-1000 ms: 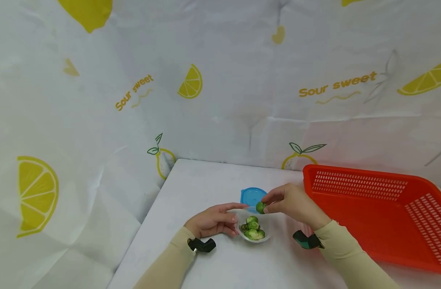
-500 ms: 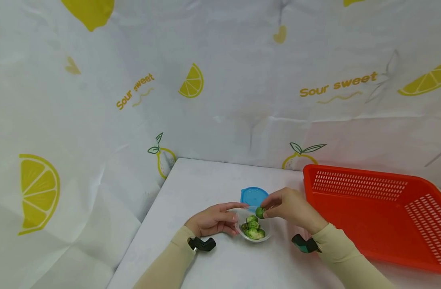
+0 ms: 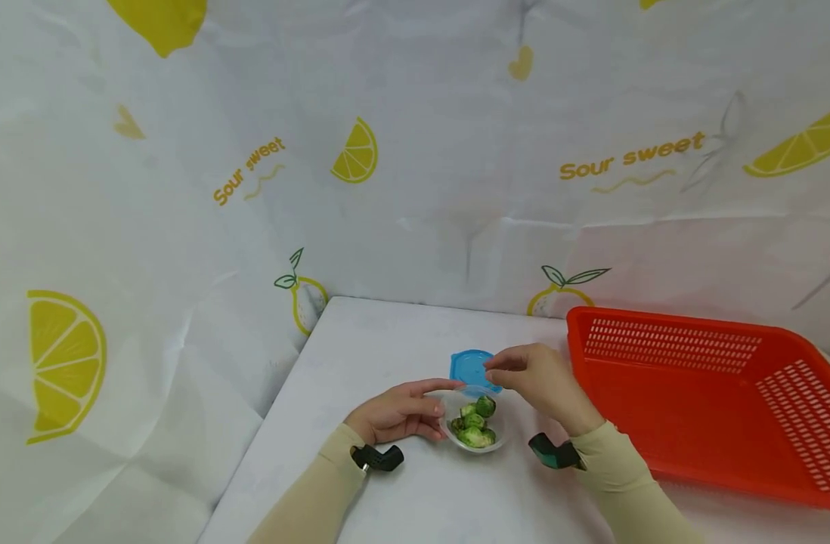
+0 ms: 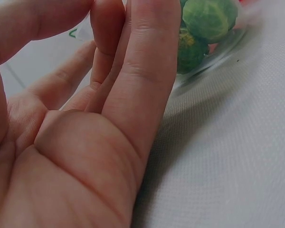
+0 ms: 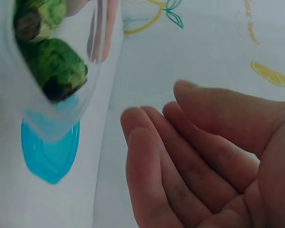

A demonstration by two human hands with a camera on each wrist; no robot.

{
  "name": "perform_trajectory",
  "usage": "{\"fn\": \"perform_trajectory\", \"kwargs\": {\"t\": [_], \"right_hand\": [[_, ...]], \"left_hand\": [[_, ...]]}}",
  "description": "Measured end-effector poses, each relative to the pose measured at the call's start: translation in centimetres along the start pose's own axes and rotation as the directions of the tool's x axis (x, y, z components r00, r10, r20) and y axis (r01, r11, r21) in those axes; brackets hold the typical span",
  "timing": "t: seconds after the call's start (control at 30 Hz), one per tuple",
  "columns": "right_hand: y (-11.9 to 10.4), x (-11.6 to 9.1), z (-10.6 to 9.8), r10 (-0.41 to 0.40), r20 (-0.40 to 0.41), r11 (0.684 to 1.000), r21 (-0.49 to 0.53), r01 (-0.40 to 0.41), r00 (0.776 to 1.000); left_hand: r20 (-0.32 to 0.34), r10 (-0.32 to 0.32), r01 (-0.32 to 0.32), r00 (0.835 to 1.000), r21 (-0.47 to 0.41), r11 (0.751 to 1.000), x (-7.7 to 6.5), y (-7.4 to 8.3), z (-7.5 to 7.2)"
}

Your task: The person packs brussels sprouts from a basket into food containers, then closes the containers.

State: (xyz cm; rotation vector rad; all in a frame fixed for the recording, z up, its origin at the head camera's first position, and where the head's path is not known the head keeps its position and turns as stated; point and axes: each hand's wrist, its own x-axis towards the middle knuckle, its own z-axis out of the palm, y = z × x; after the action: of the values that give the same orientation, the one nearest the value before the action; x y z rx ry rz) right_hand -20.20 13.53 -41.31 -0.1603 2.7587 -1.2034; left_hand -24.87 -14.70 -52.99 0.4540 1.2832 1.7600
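Observation:
A small clear plastic bowl (image 3: 500, 425) stands on the white table with several Brussels sprouts (image 3: 473, 434) inside. My left hand (image 3: 403, 412) holds the bowl at its left side, thumb by the near left rim and index finger reaching along the back rim. In the left wrist view, sprouts (image 4: 206, 19) show through the bowl wall past the fingers. Over the bowl's back right side is my right hand (image 3: 536, 378), its fingers loosely bent with nothing between them. The right wrist view shows a sprout (image 5: 57, 69) in the bowl, apart from the bare fingertips.
A blue plastic lid (image 3: 466, 368) lies on the table right behind the bowl. To the right, a large red plastic basket (image 3: 687, 423) with slotted walls stands close to the right forearm. A white lemon-print sheet (image 3: 428, 249) rises behind the table (image 3: 381, 332).
The right hand lowered a Brussels sprout into the bowl and let go of it. It then rose slightly, fingers empty. The left hand stayed at the bowl.

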Motion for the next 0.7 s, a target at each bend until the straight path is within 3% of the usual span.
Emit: {"fn": "perform_trajectory", "kwargs": {"t": [0.2,0.37,0.47,0.57,0.7], "right_hand": [[-0.2,1.4,2.2,0.004,-0.133,0.995,0.104,0.010,0.991],[0.8,2.1,3.1,0.046,-0.234,0.986,0.164,-0.007,0.971],[1.7,2.4,3.3,0.069,-0.289,0.985,0.169,-0.020,0.955],[2.2,2.6,3.5,0.089,-0.292,0.986,0.161,-0.043,0.952],[2.6,2.7,3.7,0.118,-0.249,0.987,0.139,-0.086,0.961]], "left_hand": [[-0.020,0.001,-0.001,1.000,0.005,1.000,0.0,0.1,0.0],[-0.043,-0.031,0.032,0.999,0.021,0.999,0.4,0.2,0.1],[-0.103,-0.051,0.059,0.993,0.069,0.996,0.5,1.1,0.2],[-0.212,-0.039,0.067,0.976,0.124,0.990,0.2,2.4,-0.1],[-0.363,-0.010,0.079,0.932,0.176,0.981,0.7,4.0,-0.8]]}}
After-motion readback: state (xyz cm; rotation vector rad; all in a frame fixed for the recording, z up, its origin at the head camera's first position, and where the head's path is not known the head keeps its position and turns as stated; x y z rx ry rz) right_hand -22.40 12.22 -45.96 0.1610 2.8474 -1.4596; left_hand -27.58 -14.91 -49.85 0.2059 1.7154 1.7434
